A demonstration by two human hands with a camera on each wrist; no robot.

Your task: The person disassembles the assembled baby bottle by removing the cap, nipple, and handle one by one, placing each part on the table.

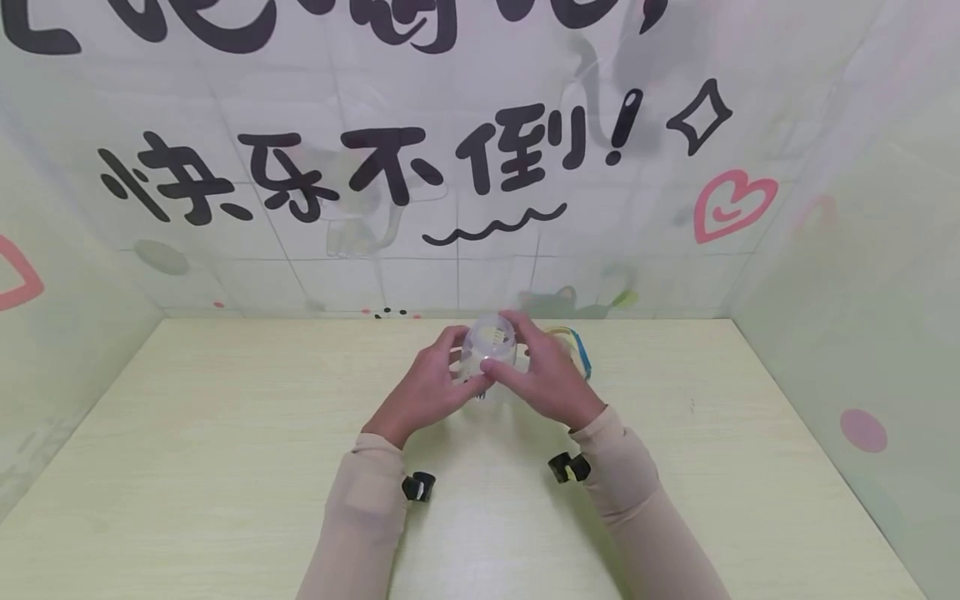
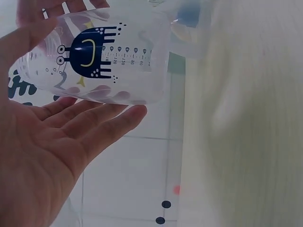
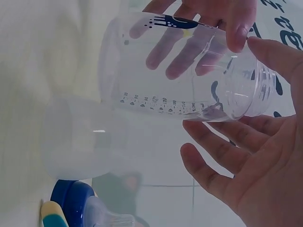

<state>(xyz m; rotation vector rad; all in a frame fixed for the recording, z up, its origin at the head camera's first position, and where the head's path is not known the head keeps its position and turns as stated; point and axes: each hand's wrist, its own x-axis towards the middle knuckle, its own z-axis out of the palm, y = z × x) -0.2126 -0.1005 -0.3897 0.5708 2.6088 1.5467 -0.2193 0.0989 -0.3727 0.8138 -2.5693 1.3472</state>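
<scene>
A clear baby bottle (image 1: 489,340) with an open threaded neck is held between both hands near the table's back edge. In the left wrist view the bottle (image 2: 132,56) shows a dark blue cartoon creature and a measuring scale. My left hand (image 1: 431,379) holds one side, its thumb near the neck and fingers along the body. On the other side my right hand (image 1: 551,375) grips the upper part, thumb at the neck, fingertips against the wall. The right wrist view shows the bottle (image 3: 165,71) tilted in that camera, seemingly without contents.
Beside the bottle stands a frosted translucent cap (image 3: 80,137). Near it are a blue collar with a clear teat (image 3: 78,203) and a yellow-and-teal rounded piece (image 3: 51,213). A printed film wall (image 1: 412,275) rises behind the pale wooden table (image 1: 247,433).
</scene>
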